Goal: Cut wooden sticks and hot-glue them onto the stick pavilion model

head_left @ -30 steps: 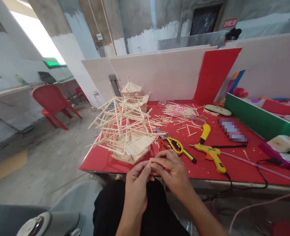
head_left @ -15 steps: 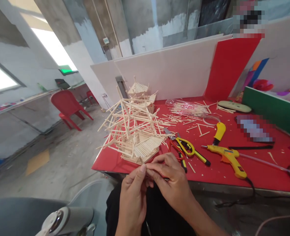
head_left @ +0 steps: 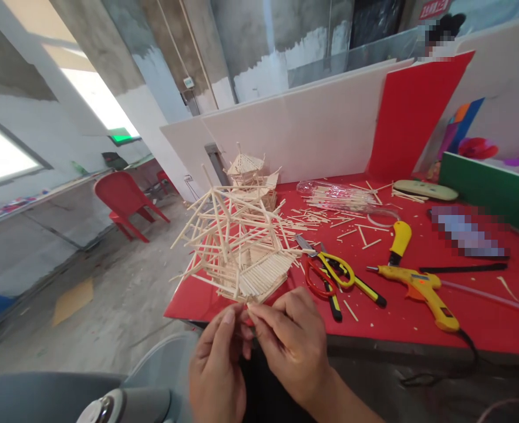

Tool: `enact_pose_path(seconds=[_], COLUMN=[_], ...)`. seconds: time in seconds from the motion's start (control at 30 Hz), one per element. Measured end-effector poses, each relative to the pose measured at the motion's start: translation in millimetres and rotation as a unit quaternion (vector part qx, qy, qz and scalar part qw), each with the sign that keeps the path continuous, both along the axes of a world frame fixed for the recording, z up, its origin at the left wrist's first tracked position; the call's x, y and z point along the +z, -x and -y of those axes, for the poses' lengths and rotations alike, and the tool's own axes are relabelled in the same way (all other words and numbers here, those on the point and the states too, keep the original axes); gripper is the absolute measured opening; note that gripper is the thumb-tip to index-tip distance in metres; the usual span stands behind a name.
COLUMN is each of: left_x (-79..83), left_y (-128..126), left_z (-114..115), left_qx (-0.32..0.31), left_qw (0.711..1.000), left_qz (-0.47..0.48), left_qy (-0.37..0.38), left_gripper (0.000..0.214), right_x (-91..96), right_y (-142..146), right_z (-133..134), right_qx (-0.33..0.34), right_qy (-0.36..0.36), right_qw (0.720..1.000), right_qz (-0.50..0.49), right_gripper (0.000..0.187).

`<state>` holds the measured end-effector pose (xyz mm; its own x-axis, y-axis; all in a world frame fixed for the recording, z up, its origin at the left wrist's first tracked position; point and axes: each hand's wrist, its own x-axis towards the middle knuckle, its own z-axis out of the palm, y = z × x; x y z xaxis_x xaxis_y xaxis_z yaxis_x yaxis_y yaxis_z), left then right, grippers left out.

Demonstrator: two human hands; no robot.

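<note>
My left hand (head_left: 219,359) and my right hand (head_left: 293,346) are closed with fingertips close together, just off the table's front edge. Something tiny and pale may be between the right fingertips, but I cannot make it out. What the left fingers hold, if anything, is hidden. Right behind the fingertips stands a model pavilion (head_left: 263,273) of thin wooden sticks, its roof an open frame with one slatted panel. To its right lie scissors (head_left: 336,267) with red and yellow handles and pliers (head_left: 367,291) with black-and-yellow grips, partly overlapping.
A yellow glue gun (head_left: 418,288) with a cord lies on the red table (head_left: 391,335). Behind are a second stick model (head_left: 247,167), loose sticks (head_left: 306,220), a plastic bag of sticks (head_left: 339,194) and a utility knife (head_left: 400,241). A flask (head_left: 145,405) stands at lower left.
Both hands have shifted left and slightly down in the picture, fingertips still close together. The left thumb has drawn back from the right fingers. The view has tilted a little.
</note>
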<state>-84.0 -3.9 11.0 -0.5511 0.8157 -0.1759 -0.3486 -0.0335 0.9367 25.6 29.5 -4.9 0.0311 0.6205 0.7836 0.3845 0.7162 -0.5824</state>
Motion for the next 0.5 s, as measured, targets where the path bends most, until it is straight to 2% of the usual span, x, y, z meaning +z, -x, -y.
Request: enact_pose_path(seconds=[0.17, 0.5], left_x=[3.1, 4.5], left_y=[3.1, 3.6], left_z=[-4.3, -6.7], left_qx=[-0.005, -0.047], left_qw=[0.998, 0.993], left_qz=[0.058, 0.101], left_qy=[0.028, 0.029], left_gripper=[0.035, 0.027], right_x=[-4.7, -8.4], right_y=[5.6, 11.2], right_z=[-2.5, -8.2], right_qx=[-0.01, -0.01], right_qy=[-0.005, -0.007], right_qw=[1.0, 1.0], right_qz=[0.003, 0.009], right_gripper=[0.021, 0.024])
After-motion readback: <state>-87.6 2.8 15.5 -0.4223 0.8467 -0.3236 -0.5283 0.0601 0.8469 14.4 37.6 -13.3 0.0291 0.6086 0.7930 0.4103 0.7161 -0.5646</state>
